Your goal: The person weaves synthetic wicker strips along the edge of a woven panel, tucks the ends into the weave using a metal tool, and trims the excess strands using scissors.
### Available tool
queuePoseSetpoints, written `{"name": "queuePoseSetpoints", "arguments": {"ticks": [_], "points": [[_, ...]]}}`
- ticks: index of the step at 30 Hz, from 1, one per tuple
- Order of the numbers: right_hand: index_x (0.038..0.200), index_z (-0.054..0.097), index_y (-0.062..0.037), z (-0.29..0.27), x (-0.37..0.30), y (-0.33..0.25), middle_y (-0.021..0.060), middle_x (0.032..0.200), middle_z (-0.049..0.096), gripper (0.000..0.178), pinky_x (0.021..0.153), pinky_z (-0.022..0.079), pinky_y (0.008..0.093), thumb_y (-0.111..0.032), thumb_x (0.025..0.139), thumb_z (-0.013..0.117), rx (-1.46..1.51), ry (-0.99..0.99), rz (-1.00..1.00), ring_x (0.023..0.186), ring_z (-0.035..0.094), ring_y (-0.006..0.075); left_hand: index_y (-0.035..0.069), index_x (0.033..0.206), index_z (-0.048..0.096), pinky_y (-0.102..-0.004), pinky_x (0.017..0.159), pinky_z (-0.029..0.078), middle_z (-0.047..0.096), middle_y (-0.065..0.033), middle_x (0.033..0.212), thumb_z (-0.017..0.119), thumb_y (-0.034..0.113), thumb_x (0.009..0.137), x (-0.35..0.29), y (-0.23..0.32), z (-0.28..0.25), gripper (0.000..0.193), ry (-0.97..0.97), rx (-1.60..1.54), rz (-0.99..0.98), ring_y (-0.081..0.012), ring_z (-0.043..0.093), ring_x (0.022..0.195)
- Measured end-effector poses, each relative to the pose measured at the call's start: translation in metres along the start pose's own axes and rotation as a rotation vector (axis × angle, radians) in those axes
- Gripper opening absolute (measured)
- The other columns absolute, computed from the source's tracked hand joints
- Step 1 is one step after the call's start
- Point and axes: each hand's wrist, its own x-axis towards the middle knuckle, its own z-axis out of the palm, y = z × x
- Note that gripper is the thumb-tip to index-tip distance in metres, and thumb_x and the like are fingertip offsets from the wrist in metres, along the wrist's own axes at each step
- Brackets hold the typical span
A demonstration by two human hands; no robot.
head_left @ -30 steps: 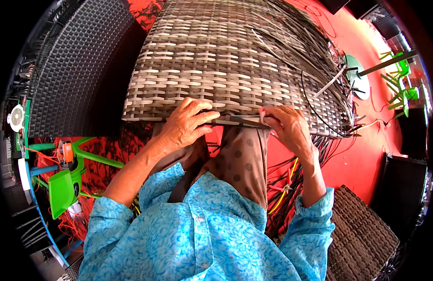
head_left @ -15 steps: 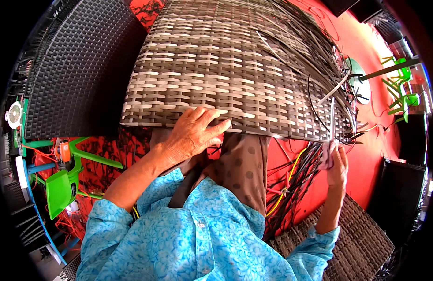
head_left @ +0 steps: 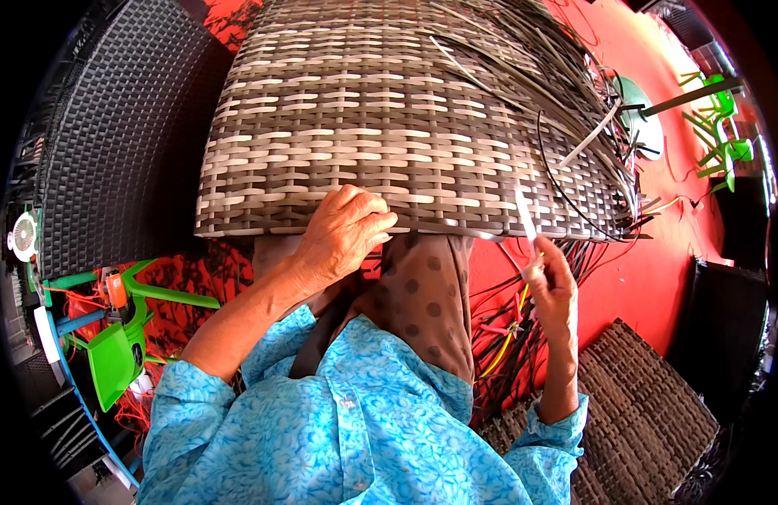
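Note:
A large woven wicker panel [head_left: 338, 151] in grey, brown and beige strips lies across my lap, its near edge toward me. My left hand [head_left: 343, 231] is closed at the middle of that edge, fingers bent together over the rim; what lies under the fingertips is hidden. In my right hand [head_left: 551, 282] is a knife-like tool [head_left: 524, 215] with a slim, pale, pointed blade tilted up beside the panel's near edge. Its handle is mostly covered by my fingers. Many loose dark strips [head_left: 566, 93] stick out along the panel's right side.
A black woven panel [head_left: 124, 143] stands at the left. Green plastic furniture [head_left: 115, 362] and a small white fan [head_left: 23, 236] are at the far left. Cut strips [head_left: 511, 353] lie on the red floor [head_left: 633, 303] at the right, near another brown woven piece [head_left: 642, 412].
My right hand has moved left with the blade, from the panel's right corner toward its middle. My left hand's fingers have drawn in closer at the edge. The panel appears slightly shifted left.

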Motion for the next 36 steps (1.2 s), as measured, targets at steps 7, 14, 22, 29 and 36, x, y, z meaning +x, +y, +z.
{"name": "queuePoseSetpoints", "arguments": {"ticks": [7, 14, 22, 29, 36], "points": [[0.111, 0.065, -0.0157, 0.015, -0.002, -0.048, 0.0058, 0.071, 0.057, 0.033, 0.054, 0.049, 0.0352, -0.015, 0.078, 0.070, -0.572, -0.160, -0.233, 0.061, 0.060, 0.0240, 0.010, 0.092, 0.064, -0.0354, 0.072, 0.043, 0.053, -0.0034, 0.087, 0.077, 0.015, 0.063, 0.013, 0.007, 0.003, 0.032, 0.031, -0.010, -0.036, -0.0228, 0.050, 0.080], [0.112, 0.065, -0.0165, -0.005, -0.012, -0.059, 0.0059, 0.067, 0.053, 0.038, 0.052, 0.047, 0.0369, -0.016, 0.075, 0.071, -0.537, -0.187, -0.171, 0.060, 0.057, 0.0240, 0.011, 0.092, 0.064, -0.0343, 0.073, 0.042, 0.051, -0.0007, 0.088, 0.077, 0.010, 0.061, 0.026, 0.008, 0.024, 0.034, -0.024, -0.011, 0.070, -0.0217, 0.049, 0.080], [0.113, 0.065, -0.0210, -0.007, 0.001, -0.076, 0.0040, 0.064, 0.050, 0.035, 0.048, 0.044, 0.0343, -0.017, 0.079, 0.069, -0.762, -0.202, -0.233, 0.053, 0.054, 0.0210, 0.014, 0.086, 0.068, -0.0354, 0.076, 0.039, 0.055, -0.0009, 0.095, 0.078, 0.018, 0.064, 0.021, 0.008, 0.019, 0.025, -0.031, -0.066, 0.079, -0.0215, 0.051, 0.086], [0.111, 0.065, -0.0199, -0.006, 0.009, -0.092, 0.0058, 0.064, 0.048, 0.031, 0.048, 0.043, 0.0372, -0.016, 0.080, 0.066, -0.846, -0.222, -0.205, 0.053, 0.055, 0.0235, 0.014, 0.086, 0.068, -0.0352, 0.073, 0.040, 0.055, -0.0017, 0.092, 0.077, 0.019, 0.065, 0.025, 0.009, 0.019, 0.024, -0.061, -0.080, 0.061, -0.0218, 0.051, 0.085], [0.112, 0.064, -0.0170, 0.007, 0.005, -0.107, 0.0091, 0.066, 0.048, 0.029, 0.047, 0.044, 0.0400, -0.016, 0.084, 0.063, -0.945, -0.193, -0.228, 0.054, 0.056, 0.0259, 0.013, 0.088, 0.067, -0.0344, 0.072, 0.039, 0.055, -0.0021, 0.094, 0.075, 0.016, 0.068, 0.022, 0.012, 0.021, 0.022, -0.007, 0.055, 0.157, -0.0206, 0.052, 0.086]]}}
